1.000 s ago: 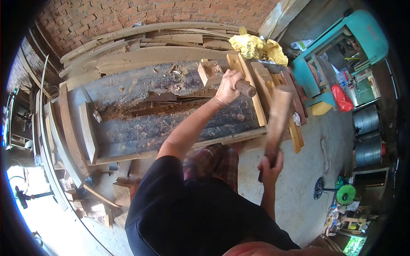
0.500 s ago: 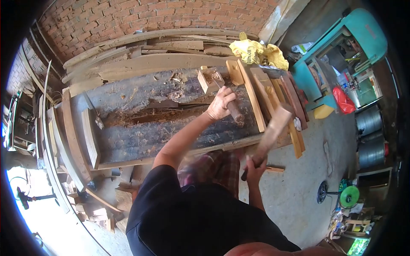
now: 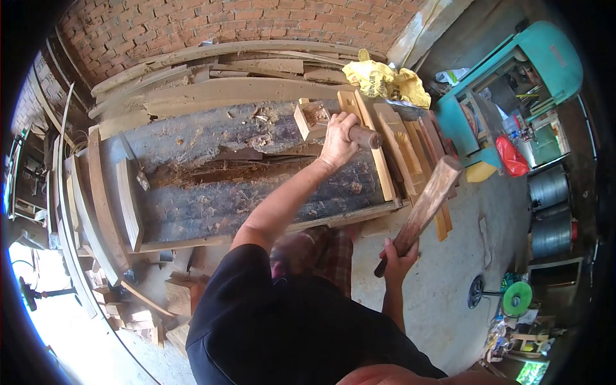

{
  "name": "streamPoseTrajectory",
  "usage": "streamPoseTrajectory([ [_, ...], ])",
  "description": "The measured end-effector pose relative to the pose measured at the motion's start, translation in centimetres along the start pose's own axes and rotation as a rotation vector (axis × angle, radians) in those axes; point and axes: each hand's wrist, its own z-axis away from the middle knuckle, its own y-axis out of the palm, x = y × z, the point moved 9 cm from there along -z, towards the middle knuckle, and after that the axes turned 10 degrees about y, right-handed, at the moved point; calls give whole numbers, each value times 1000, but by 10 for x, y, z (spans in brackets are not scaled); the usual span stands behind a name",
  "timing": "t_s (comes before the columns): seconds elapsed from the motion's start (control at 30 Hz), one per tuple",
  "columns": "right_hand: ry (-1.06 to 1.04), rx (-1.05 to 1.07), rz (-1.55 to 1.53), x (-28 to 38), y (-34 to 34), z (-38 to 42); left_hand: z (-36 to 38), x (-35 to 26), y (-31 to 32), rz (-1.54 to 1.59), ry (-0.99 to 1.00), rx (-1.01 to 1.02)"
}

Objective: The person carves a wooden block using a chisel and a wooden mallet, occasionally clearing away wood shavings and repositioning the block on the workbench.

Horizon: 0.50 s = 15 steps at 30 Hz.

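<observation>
My left hand (image 3: 339,142) is closed around a chisel, whose thick wooden handle (image 3: 366,136) sticks out to the right. Its blade end is hidden by my fingers, close to a small hollowed wooden block (image 3: 308,128) with shavings inside. That block lies on a dark, worn workbench (image 3: 192,215). Lower right, my right hand (image 3: 399,258) grips a wooden mallet (image 3: 425,208) by its narrow end. The mallet's thick end points up and right, apart from the chisel handle.
Long boards (image 3: 404,147) lie across the bench's right end, and curved planks (image 3: 102,192) stand at its left. A yellow sack (image 3: 388,83) sits behind. At right are a teal machine (image 3: 545,58), metal drums (image 3: 550,189) and a green fan (image 3: 517,298).
My left hand has moved slightly right, and the chisel handle has swung up from pointing down-right to nearly level. My right hand and the mallet have shifted right and a little down.
</observation>
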Motion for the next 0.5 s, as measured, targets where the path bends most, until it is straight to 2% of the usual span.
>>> streamPoseTrajectory([
  [0.07,-177,-69,-16,25,-6,-6,-4,7,3,-17,-20,9],
  [0.1,-179,-64,-13,32,-2,-12,-7,12,6,-34,-39,19],
  [0.17,-529,-166,-143,68,-7,-5,-9,17,7,-35,-50,9],
  [0.2,-603,-95,-85,71,-5,-10,-10,15,5,-29,-46,4],
  [0.23,-600,-93,-83,64,1,-12,-10,14,3,-22,-41,0],
  [0.27,-615,-137,64,58,15,-12,-8,13,2,-22,-44,3],
  [0.33,-603,-63,336,37,51,-28,-1,6,3,-19,-26,62],
  [0.37,-573,55,463,25,70,-38,6,8,3,-17,-22,65],
  [0.43,-506,68,447,21,72,-32,24,18,20,-47,25,198],
  [0.5,-434,102,440,28,78,-27,37,24,22,-32,30,212],
])
